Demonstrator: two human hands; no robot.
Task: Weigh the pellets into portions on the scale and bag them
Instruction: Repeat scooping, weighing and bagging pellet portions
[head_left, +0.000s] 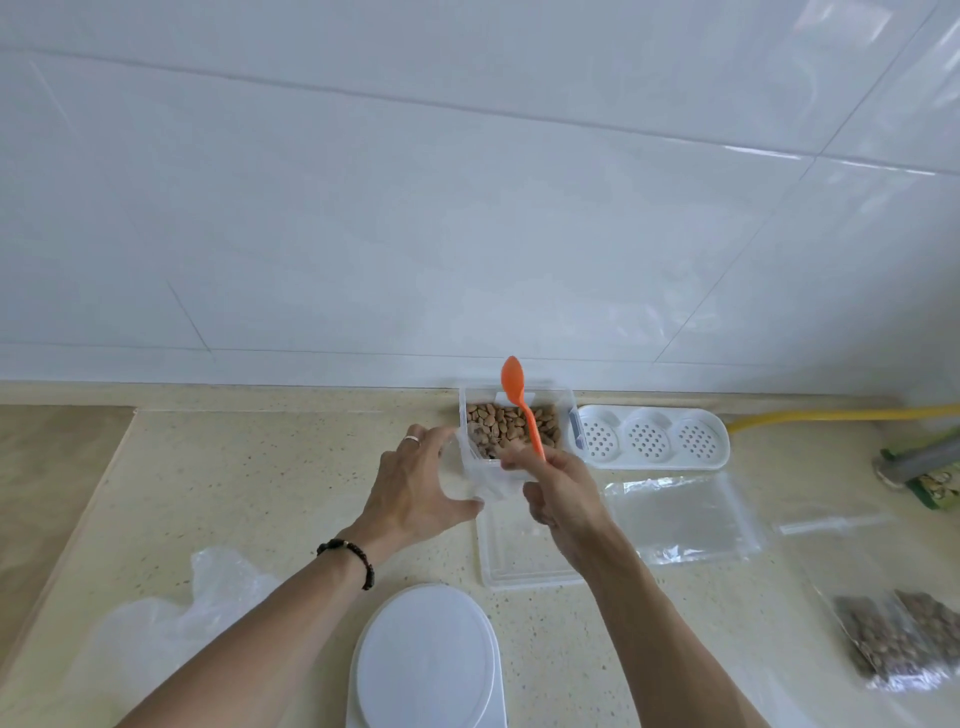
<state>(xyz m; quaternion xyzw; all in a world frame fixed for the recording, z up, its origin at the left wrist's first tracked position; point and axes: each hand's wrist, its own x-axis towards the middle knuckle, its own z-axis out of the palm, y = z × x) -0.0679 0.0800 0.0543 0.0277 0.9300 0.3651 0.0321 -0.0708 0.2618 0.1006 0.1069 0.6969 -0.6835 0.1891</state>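
Observation:
A clear plastic box (566, 402) of brown pellets (498, 421) stands at the back of the counter by the wall. My left hand (421, 483) grips the box's near left corner, thumb low and fingers on the side wall. Just in front of the box, my right hand (558, 493) holds an orange spoon (514, 387) by its handle. The spoon's bowl points up and away over the pellets and looks empty. A white scale (428, 660) sits at the bottom centre with a bare platform. Two filled bags of pellets (904, 639) lie at the lower right.
A clear lid or tray (519, 564) lies under my right wrist. Beside it is a stack of empty clear bags (680, 514). A white perforated tray (652, 439) sits right of the box, a yellow hose (831, 414) behind it. Crumpled clear plastic (171, 618) lies at the left.

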